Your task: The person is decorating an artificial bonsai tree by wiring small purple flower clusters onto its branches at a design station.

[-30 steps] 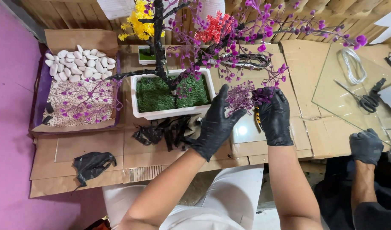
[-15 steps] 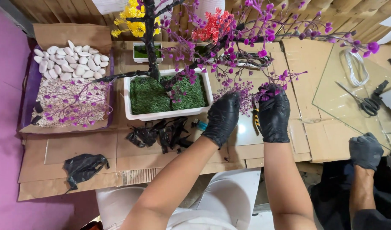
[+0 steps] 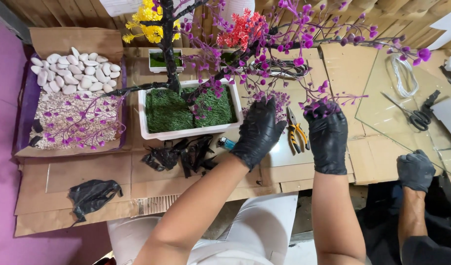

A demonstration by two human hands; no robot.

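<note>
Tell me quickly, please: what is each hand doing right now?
Left hand: black glove, fingers closed around a purple blossom twig of the artificial tree.
Right hand: black glove, fingers pinching another purple blossom sprig.

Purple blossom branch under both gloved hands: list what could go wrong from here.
1. Both hands, left hand and right hand, work the thin purple branch; a hard pull might snap it or shed blossoms.
2. The tree stands in a light white planter; tugging the branch could tip it.
3. The pliers lie just between the hands, and a glass sheet sits near the right arm; either could get knocked.
</note>
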